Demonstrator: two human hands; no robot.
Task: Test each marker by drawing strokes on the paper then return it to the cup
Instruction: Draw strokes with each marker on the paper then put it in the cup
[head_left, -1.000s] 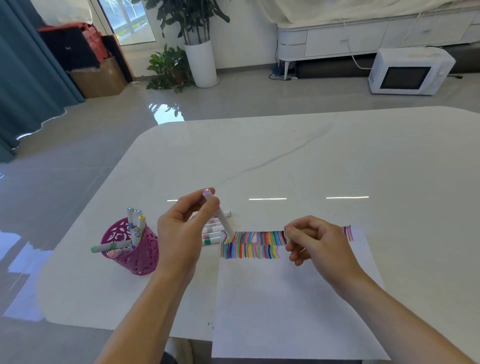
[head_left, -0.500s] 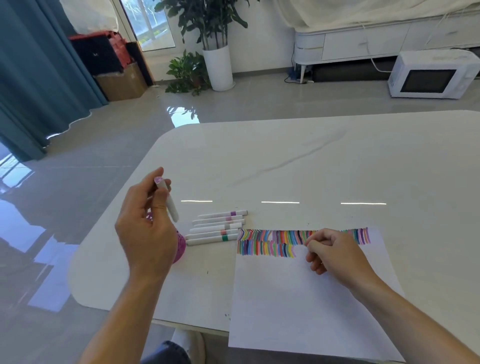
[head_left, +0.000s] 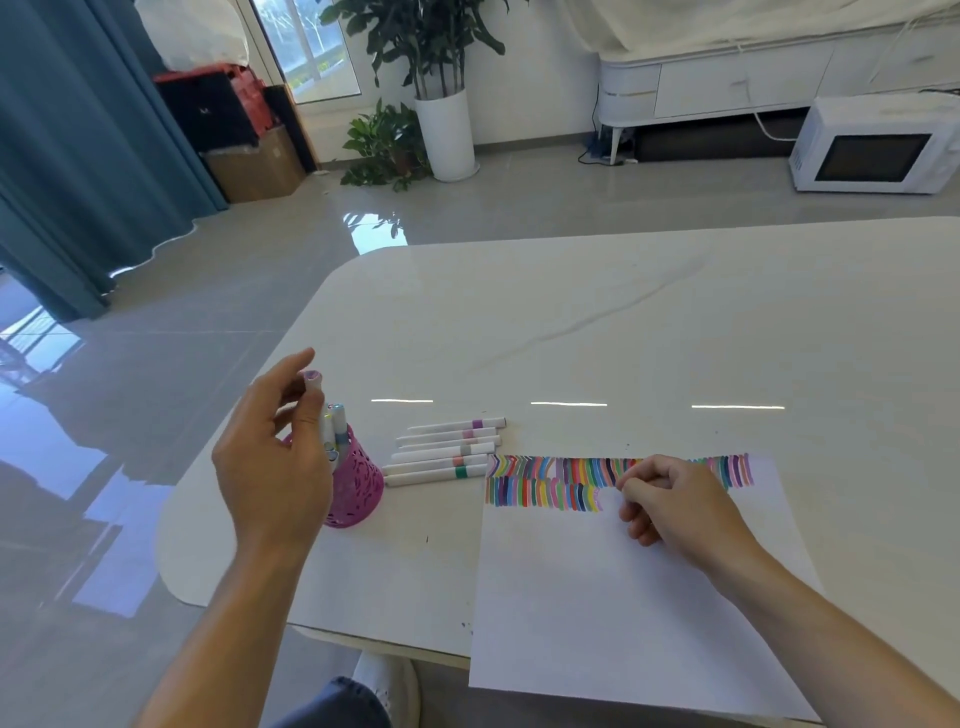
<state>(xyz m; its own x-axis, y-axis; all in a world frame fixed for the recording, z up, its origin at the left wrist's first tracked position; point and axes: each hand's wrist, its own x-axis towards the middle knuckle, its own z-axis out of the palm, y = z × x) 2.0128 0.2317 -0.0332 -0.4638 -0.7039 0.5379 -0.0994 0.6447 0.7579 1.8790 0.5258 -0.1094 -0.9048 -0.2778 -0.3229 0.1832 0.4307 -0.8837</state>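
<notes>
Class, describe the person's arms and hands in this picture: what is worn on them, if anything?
The left hand and right hand are bare, with no gloves. The left forearm and right forearm are uncovered as far as the picture shows: no sleeves, watch or bracelet. A tiny mark on a right finger might be a ring; too small to tell.

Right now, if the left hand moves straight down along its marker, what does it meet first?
Most likely the markers standing in the pink cup, below the left hand; depth is uncertain.
</notes>
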